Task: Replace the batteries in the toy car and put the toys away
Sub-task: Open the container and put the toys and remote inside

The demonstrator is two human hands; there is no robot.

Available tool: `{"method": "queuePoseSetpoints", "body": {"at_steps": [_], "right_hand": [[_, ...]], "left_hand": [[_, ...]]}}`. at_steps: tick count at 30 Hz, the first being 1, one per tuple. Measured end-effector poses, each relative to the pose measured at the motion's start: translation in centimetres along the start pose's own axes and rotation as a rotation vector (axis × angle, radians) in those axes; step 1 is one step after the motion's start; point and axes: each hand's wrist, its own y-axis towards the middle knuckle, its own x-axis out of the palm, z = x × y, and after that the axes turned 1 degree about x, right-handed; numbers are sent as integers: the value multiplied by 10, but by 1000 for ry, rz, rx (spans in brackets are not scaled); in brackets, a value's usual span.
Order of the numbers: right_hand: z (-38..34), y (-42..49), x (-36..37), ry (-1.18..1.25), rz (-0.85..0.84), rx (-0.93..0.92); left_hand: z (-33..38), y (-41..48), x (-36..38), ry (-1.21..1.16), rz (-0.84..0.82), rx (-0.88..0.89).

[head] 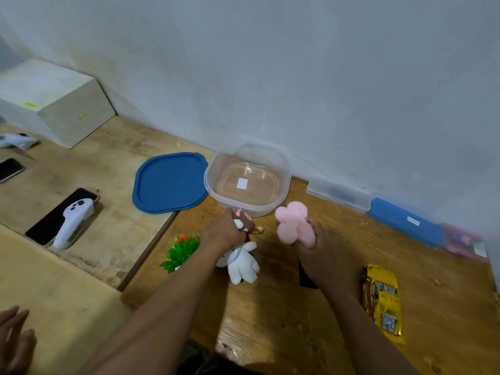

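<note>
Just before the clear tub [216,196], the left hand [224,231] grips a small brown plush [245,221] and the right hand [313,246] a pink plush [293,222] — the yellow toy car [382,300] lies apart on the table [270,320].

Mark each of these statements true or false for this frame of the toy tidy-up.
1. The blue lid covers the clear container. False: it lies flat on the table beside it.
2. The right hand grips a pink plush. True.
3. The yellow toy car sits inside the container. False: it lies on the table, apart from both hands.
4. The left hand grips a small brown plush. True.
</note>
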Motion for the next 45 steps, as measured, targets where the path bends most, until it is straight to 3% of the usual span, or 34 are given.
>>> {"method": "queuePoseSetpoints", "body": {"at_steps": [4, 10, 13, 23, 30, 33, 37, 40, 45], "right_hand": [[-2, -5, -10, -21, 119, 51], [-45, 18, -18, -85, 273, -13], [-63, 35, -20, -144, 326, -15], [-59, 45, -18, -169, 244, 123], [-46, 35, -22, -196, 313, 171], [-37, 29, -22, -198, 317, 186], [-29, 14, -26, -123, 350, 259], [-27, 3, -29, -99, 402, 279], [-35, -2, -30, -54, 404, 143]], "left_hand": [[8, -13, -33, -44, -72, 63], [32, -17, -117, 33, -242, 260], [27, 3, -139, 73, -269, 176], [16, 22, -91, 216, -495, 88], [33, 7, -100, 344, -703, 103], [32, 1, -78, 478, -634, 80], [20, -7, -54, 418, -508, 113], [18, -10, -70, 273, -517, 223], [23, -6, -103, -234, -329, 265]]}}
